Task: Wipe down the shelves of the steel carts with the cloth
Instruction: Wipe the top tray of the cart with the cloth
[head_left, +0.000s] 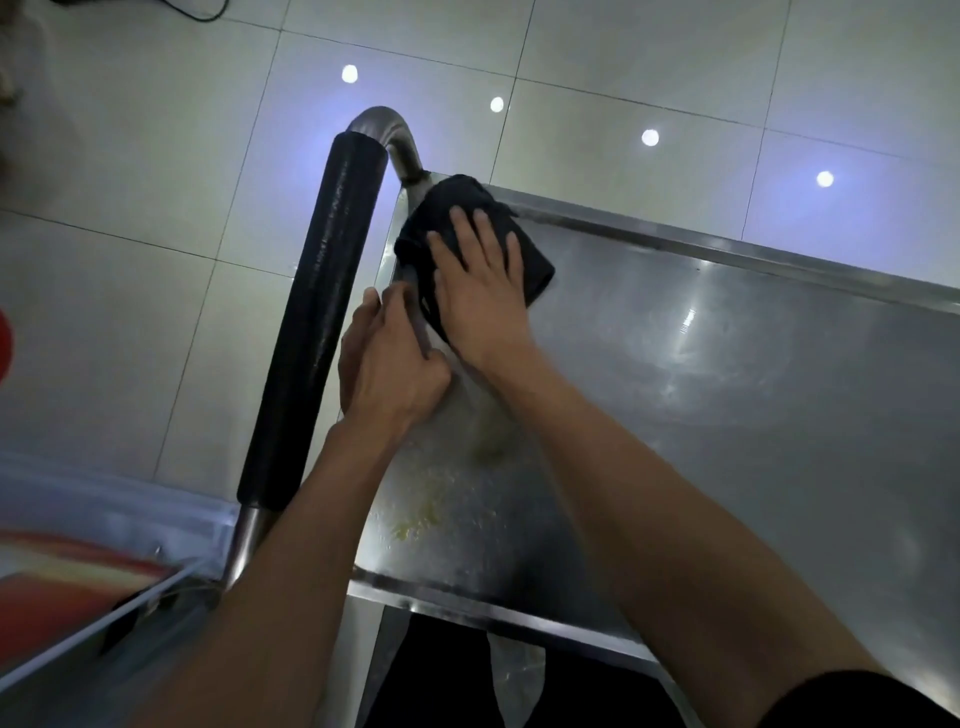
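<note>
Crumpled dark cloth (524, 260) in steel cart shelf's (727, 389) far-left corner.

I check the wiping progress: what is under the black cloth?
The cloth lies in the shelf corner, pressed by the right hand. The steel beneath is covered, so dirt there cannot be seen.

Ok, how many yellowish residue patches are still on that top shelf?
2: one smear just below the right hand, another nearer the shelf front edge. More may hide under the cloth or arms.
</note>
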